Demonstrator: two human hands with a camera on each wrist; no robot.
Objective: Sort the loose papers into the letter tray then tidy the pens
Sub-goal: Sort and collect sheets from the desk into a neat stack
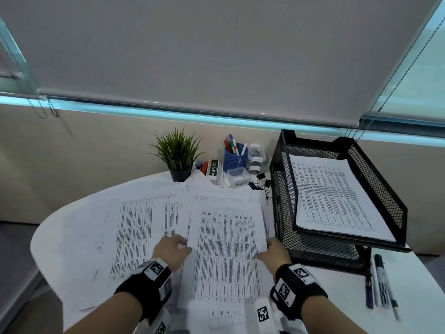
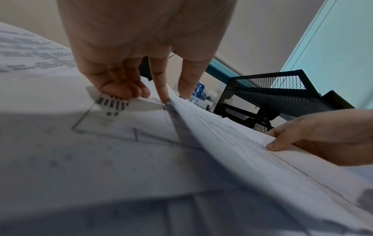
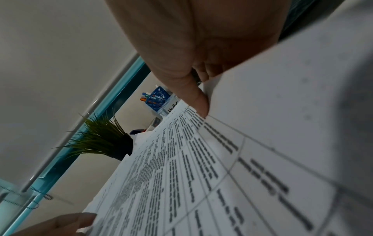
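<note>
On the far left of the clutter at the back of your surface (image 1: 57, 227) stands a potted plant (image 1: 177, 153). Right of it, the blue pen cup (image 1: 234, 157) holds several pens, too crowded to count. Farther right, the black mesh letter tray (image 1: 385, 189) has two tiers; its upper tier holds printed papers (image 1: 332, 194) lying flat, how many you cannot tell. What the lower tier holds is hidden.

Your left hand (image 1: 172, 249) reaches forward, palm down, fingers (image 2: 161, 83) pointing down onto the left edge of the printed sheet (image 1: 226, 247), thumb curled to it; that grip looks partly closed on the edge. Your right hand (image 1: 275, 253) pinches the sheet's right edge, thumb (image 3: 198, 99) on top. The sheet lies between your two hands over more loose papers (image 1: 134, 225) spread on the surface.

At the far right, about three pens (image 1: 380, 283) lie beside the tray.
</note>
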